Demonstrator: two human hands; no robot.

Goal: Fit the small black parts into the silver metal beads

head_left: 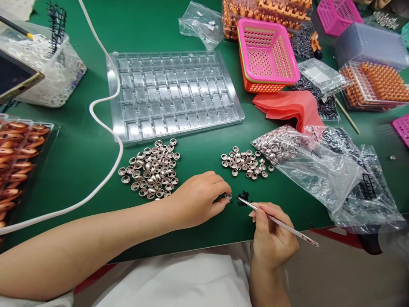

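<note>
Two hands are sitting low over the green bench [200, 155], and we are keeping a different thing in each. With the left hand [203, 198] we are pinching one small silvery ring [228, 196]; thumb and forefinger are closing on it, so it is lying right at the fingertips, at the grip's 3 o'clock. With the right hand [275, 234] we are clamping our grip around a slim pointed tool [294, 230], its tip aiming toward 10 o'clock. That tip is standing at the edge of a cluster of tiny black bits [244, 196], though we cannot tell whether it is touching any. The cluster is lying just beside the pinched ring, at its 3 o'clock.

From that ring, we are seeing a smaller pile of metal rings [245, 162] spreading at 1 o'clock, and a larger ring pile [153, 170] at 10 o'clock, near our left wrist. The clear compartment tray [175, 91] is resting at 11 o'clock, beyond the larger pile.
</note>
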